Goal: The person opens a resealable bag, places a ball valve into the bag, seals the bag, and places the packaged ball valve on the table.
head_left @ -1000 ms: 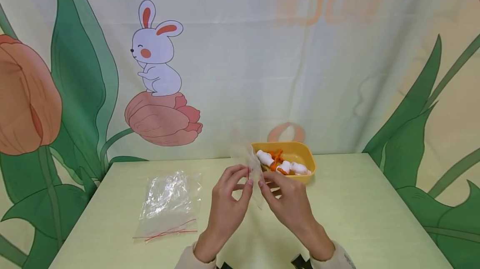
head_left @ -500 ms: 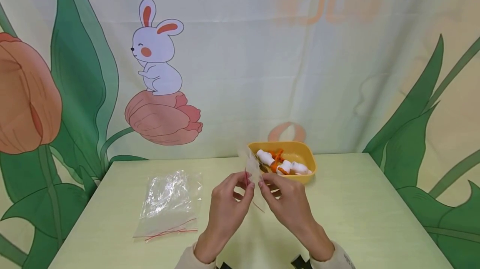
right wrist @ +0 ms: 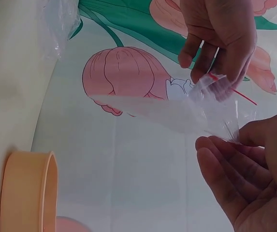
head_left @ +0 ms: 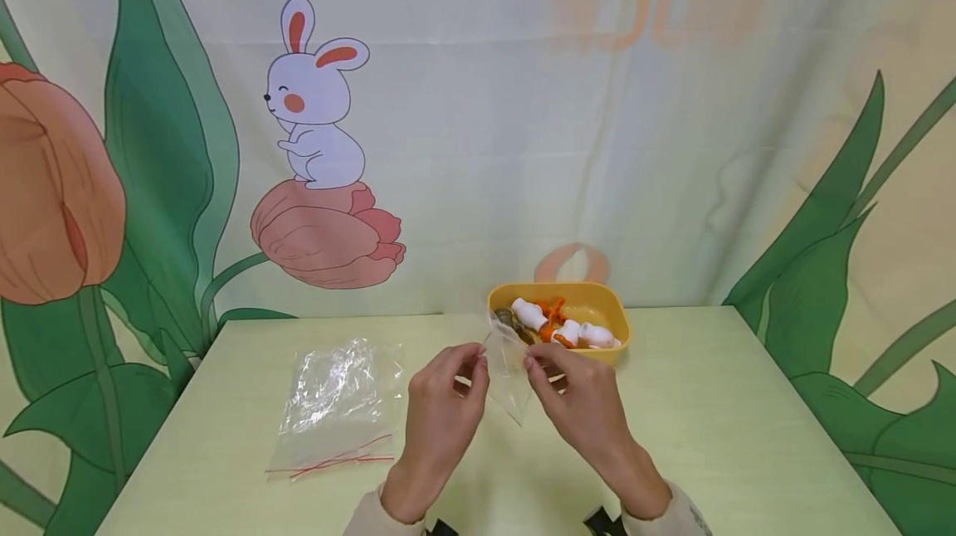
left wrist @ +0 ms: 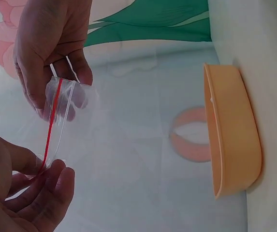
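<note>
A clear zip bag [head_left: 509,372] with a red seal line is held up above the table between both hands, its mouth spread apart. The left hand [head_left: 446,411] pinches one side of the bag between thumb and fingers, and the right hand [head_left: 586,403] pinches the other side. In the left wrist view the red strip runs from one hand to the other. More clear zip bags [head_left: 336,403] with red seals lie flat on the table to the left. Beyond the right hand stands a yellow tray [head_left: 608,304].
Inside the tray are white bottle-shaped pieces [head_left: 529,314], orange pieces [head_left: 556,309] and a dark brownish item [head_left: 505,318], partly hidden by the raised bag. A printed curtain [head_left: 478,146] hangs behind the pale table [head_left: 709,420].
The hands have drawn slightly apart and the bag's mouth has widened. The bag now covers less of the tray's left end, where the dark item shows. The flat bags stay put.
</note>
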Motion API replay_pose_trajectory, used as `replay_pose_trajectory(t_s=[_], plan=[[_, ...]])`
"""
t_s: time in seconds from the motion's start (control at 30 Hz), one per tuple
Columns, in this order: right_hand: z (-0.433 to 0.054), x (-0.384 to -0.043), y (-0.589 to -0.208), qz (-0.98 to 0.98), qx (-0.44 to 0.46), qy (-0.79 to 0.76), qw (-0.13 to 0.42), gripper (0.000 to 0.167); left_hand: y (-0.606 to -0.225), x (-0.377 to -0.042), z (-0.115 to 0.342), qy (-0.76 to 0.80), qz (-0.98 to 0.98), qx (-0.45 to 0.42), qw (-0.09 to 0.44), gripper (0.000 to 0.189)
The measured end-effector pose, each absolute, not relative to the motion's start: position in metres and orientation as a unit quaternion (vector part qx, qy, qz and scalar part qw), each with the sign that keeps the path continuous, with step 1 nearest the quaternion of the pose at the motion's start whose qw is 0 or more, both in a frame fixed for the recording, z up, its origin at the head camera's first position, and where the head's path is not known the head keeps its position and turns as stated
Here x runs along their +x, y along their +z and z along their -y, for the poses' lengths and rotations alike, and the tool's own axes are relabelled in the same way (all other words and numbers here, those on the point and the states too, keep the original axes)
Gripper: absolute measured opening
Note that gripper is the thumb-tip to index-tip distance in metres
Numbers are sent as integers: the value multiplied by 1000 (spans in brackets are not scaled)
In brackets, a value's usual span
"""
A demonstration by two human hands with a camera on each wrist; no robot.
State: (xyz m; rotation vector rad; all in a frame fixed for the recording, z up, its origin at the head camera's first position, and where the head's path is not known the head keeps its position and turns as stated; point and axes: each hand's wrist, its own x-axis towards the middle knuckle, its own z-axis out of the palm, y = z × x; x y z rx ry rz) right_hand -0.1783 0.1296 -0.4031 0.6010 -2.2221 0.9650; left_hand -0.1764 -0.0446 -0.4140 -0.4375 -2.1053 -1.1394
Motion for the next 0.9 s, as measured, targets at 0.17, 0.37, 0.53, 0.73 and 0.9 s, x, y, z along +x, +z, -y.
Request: replay_pose_trajectory(t_s=[0.17,0.37,0.53,0.73,0.9], plan=[[-133,-181,-405,848,220,367,314,7,-416,-178,49,-433,814,-171,347,9],[-137,-183,-406,852,214,362,313,8,-417,-179,55,-425,824,-163,337,12],[-141,-185,-406,854,208,359,313,7,-420,-181,58,-423,825,-162,337,13],[-144,-187,-407,853,206,357,320,8,-422,-184,62,-413,824,-169,349,13],[-146,-189,-407,853,208,352,323,7,-423,-184,67,-404,829,-164,351,14]])
